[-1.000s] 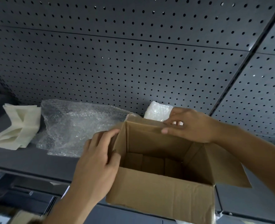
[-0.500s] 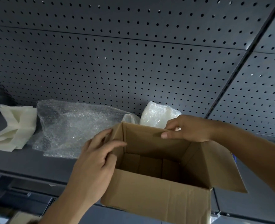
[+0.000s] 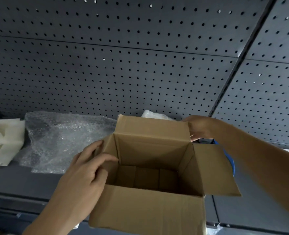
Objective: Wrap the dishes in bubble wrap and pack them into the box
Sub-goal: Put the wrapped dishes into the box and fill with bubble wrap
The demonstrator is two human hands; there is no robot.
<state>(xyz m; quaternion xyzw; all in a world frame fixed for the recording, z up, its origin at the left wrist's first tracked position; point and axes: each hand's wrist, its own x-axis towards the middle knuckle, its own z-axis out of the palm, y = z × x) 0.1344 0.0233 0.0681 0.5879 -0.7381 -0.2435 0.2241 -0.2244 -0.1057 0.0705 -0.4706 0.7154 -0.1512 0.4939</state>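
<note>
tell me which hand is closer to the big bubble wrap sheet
Left. The left hand grips the box's left wall beside the bubble wrap sheet; the right hand is across the box.

A brown cardboard box [image 3: 150, 211] is seen upright and open at the top, its bottom flaps visible inside. The far flap is raised upright, the right flap is folded outward, and the left flap is gripped by the left hand [image 3: 86, 172]; the far flap's right edge is held by the right hand [image 3: 202, 127]. A crumpled sheet of clear bubble wrap [image 3: 60, 141] is spread on the bench [image 3: 21, 180] left of the box. A white wrapped bundle [image 3: 153, 115] is partly hidden behind the far flap.
</note>
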